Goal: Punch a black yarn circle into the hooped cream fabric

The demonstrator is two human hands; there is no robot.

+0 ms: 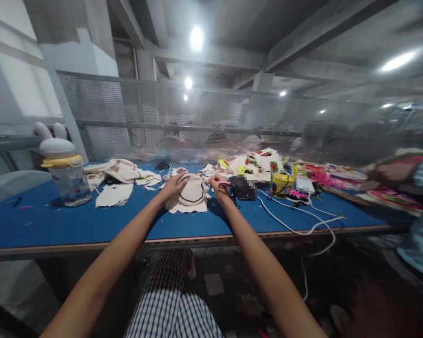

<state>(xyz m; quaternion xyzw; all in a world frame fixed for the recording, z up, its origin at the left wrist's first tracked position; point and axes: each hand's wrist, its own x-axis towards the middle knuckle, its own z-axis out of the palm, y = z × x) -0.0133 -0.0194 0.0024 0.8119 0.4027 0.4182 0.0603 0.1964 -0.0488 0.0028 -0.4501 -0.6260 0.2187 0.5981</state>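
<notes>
A: In the head view, what are the hands on?

B: Just above the centre of the frame, the left hand (pixel 174 184) lies curled over the left edge of a round embroidery hoop (pixel 192 191) that has cream cloth stretched in it and a dark stitched arc. The hoop lies flat on the blue table (pixel 74 220).

A: And the other?

B: The right hand (pixel 217 184) sits at the hoop's right edge, fingers pinched shut on a thin pink tool (pixel 224 182), with dark thread hanging below it. How tightly the left hand grips, I cannot tell.

A: What is around them?

B: At the left of the frame stands a clear bottle with a rabbit-eared lid (pixel 64 170). Loose cream cloth pieces (pixel 121 174) lie behind the hoop to the left. A white cable (pixel 296 228) runs down the right of the table, and bright embroidered fabrics (pixel 264 163) are heaped at the upper right.
</notes>
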